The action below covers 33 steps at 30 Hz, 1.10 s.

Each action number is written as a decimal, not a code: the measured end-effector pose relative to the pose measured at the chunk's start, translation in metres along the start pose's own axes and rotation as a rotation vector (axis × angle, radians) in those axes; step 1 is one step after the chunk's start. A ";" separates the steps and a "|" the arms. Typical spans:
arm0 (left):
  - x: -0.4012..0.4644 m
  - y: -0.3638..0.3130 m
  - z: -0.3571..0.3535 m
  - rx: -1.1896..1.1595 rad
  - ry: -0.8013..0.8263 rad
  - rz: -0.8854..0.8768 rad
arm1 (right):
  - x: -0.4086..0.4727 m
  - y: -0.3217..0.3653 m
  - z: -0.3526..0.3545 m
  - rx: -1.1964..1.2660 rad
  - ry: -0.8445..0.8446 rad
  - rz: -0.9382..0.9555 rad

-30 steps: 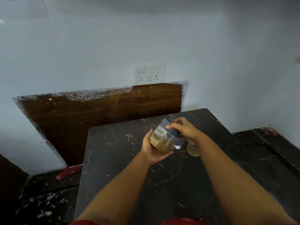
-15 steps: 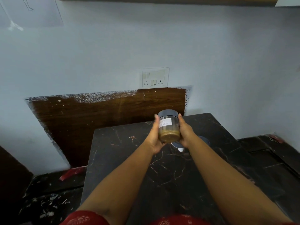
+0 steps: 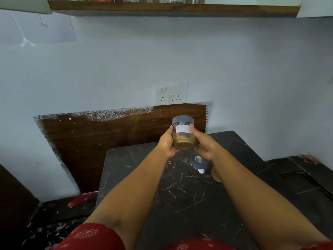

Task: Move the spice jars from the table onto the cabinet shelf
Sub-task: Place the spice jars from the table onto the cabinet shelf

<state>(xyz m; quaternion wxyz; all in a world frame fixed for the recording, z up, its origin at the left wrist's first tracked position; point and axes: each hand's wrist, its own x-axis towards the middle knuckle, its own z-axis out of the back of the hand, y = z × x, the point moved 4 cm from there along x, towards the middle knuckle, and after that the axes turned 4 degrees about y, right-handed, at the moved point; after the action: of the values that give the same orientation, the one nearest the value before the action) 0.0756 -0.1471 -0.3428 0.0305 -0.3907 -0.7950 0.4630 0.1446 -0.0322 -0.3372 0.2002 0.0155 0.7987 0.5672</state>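
A clear spice jar (image 3: 183, 134) with a grey lid, a white label and brown powder is held upright above the far part of the dark marble table (image 3: 144, 186). My left hand (image 3: 166, 144) grips its left side and my right hand (image 3: 202, 144) grips its right side. A second jar (image 3: 198, 166) with a grey lid stands on the table just below my right hand. A tan round thing (image 3: 215, 175) beside it is mostly hidden by my right forearm. The wooden cabinet shelf (image 3: 173, 8) runs along the top edge, with the bottoms of several jars on it.
A white switch and socket plate (image 3: 171, 92) sits on the pale wall above a brown wood panel (image 3: 108, 134). Dark speckled floor lies on the left and dark steps (image 3: 297, 177) on the right. Something red (image 3: 82, 199) lies on the floor near the table's left edge.
The jar went from tilted, low over the table, to upright and higher between both hands. The view has tipped upward, so the shelf now shows at the top.
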 end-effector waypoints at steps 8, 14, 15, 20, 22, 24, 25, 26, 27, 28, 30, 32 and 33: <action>0.019 -0.031 -0.022 0.072 0.035 -0.141 | 0.014 0.033 0.002 -0.658 -0.201 0.279; 0.030 -0.080 -0.061 0.092 0.080 -0.261 | 0.020 0.095 -0.004 -0.761 -0.260 0.505; 0.030 -0.090 -0.070 0.092 0.083 -0.275 | 0.021 0.106 -0.006 -0.732 -0.268 0.531; 0.030 -0.141 -0.126 0.083 0.121 -0.392 | 0.022 0.175 -0.016 -0.688 -0.290 0.658; 0.025 -0.164 -0.148 0.081 0.143 -0.480 | 0.018 0.208 -0.023 -0.702 -0.307 0.736; 0.020 -0.188 -0.170 0.097 0.170 -0.553 | 0.011 0.241 -0.027 -0.690 -0.335 0.822; 0.015 -0.199 -0.181 0.114 0.166 -0.594 | 0.008 0.257 -0.029 -0.676 -0.344 0.859; 0.012 -0.209 -0.192 0.135 0.162 -0.639 | 0.005 0.272 -0.029 -0.664 -0.352 0.892; 0.010 -0.219 -0.204 0.161 0.161 -0.678 | 0.002 0.288 -0.029 -0.658 -0.366 0.926; 0.010 -0.228 -0.215 0.198 0.156 -0.707 | -0.001 0.304 -0.028 -0.657 -0.383 0.958; 0.011 -0.249 -0.235 0.280 0.108 -0.767 | -0.005 0.335 -0.024 -0.655 -0.410 1.018; 0.013 -0.269 -0.253 0.314 0.082 -0.795 | -0.006 0.363 -0.020 -0.647 -0.417 1.058; 0.013 -0.279 -0.262 0.329 0.082 -0.796 | -0.005 0.376 -0.018 -0.643 -0.421 1.074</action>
<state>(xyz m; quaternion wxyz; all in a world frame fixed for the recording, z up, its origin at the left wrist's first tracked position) 0.0089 -0.0258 0.0144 0.3002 -0.0616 -0.7974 0.5199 0.0673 0.0847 0.0127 0.0361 0.4619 0.4146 0.7833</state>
